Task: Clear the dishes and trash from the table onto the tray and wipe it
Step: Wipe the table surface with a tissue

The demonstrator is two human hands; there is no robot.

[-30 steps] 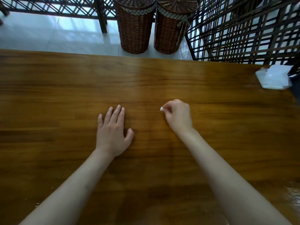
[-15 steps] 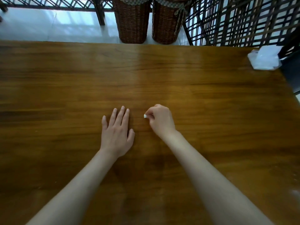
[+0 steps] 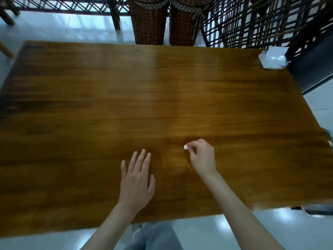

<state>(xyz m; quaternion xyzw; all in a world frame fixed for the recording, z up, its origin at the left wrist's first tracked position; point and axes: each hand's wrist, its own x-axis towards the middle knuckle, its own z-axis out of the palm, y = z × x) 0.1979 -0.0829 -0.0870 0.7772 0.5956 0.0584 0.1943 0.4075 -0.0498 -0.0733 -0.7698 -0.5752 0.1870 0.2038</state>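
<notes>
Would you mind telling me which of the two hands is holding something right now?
The right hand: it pinches a small white scrap in curled fingertips. The left hand lies flat on the table, fingers straight, holding nothing.

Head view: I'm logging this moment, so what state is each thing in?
Left hand: flat on the table, fingers straight, holding nothing.
Right hand: pinching a small white scrap.
Table: bare wood, glossy.
Clear plastic packet: lying at the far right corner.
Two wicker baskets: upright on the floor.
</notes>
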